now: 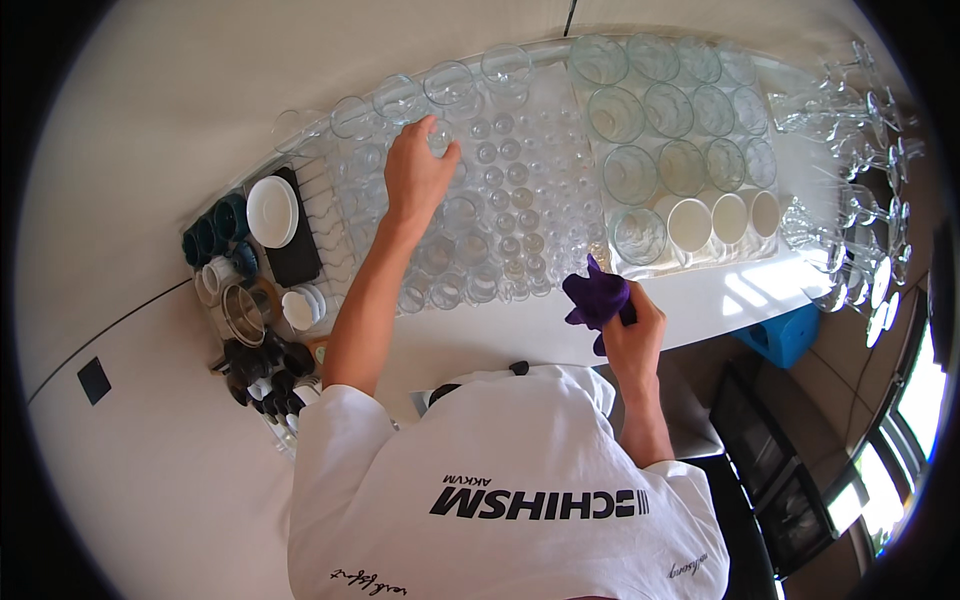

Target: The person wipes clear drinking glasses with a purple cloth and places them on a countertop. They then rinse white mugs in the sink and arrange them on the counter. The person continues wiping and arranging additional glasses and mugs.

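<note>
My left hand (418,180) reaches over the rows of glassware at the back of the white counter (480,322). Its thumb and fingertips are spread at the rim of a small clear glass (442,136); whether they grip it cannot be made out. Just behind stand several large round clear glasses (397,97). A crumpled purple cloth (596,300) is bunched in my right hand (637,330), above the counter's front edge. Close to the cloth are small clear glasses (534,264) in tight rows and a tall clear tumbler (637,236).
Rows of tumblers (658,109) and white mugs (688,225) stand right. Stemmed glasses (859,202) crowd the far right end. Leftward are a wire rack (322,202), white saucers (271,211), dark cups (229,217) and a metal pot (246,315). A blue container (784,335) sits below the counter.
</note>
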A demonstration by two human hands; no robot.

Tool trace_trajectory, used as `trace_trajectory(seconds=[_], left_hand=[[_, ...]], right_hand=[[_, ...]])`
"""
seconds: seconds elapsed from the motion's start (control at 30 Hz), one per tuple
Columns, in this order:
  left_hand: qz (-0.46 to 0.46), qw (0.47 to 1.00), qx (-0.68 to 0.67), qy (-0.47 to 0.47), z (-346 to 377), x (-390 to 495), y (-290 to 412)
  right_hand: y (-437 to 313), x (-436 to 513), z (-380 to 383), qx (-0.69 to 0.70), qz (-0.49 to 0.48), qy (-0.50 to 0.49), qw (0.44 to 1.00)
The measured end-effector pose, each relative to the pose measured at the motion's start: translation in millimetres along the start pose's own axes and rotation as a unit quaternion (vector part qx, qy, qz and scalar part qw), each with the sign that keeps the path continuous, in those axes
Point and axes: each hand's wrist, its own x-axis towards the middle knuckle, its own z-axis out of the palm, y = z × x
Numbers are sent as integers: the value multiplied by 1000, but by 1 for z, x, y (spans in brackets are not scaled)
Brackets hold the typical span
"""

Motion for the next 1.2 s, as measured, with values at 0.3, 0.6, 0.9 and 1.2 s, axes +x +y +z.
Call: trace_trajectory(seconds=[0.3,0.6,0.9,1.2], left_hand=[[37,997,64,10,9,7,2],[44,994,96,-12,17,10,-3],[33,992,119,-26,21,12,-1],[42,990,136,-24,26,11,-5]], right_hand=[[-2,3,-3,26,60,-2,998],[2,8,-5,13,50,9,999],[1,12,-5,31,51,16,998],[0,15,-6,24,53,11,998]])
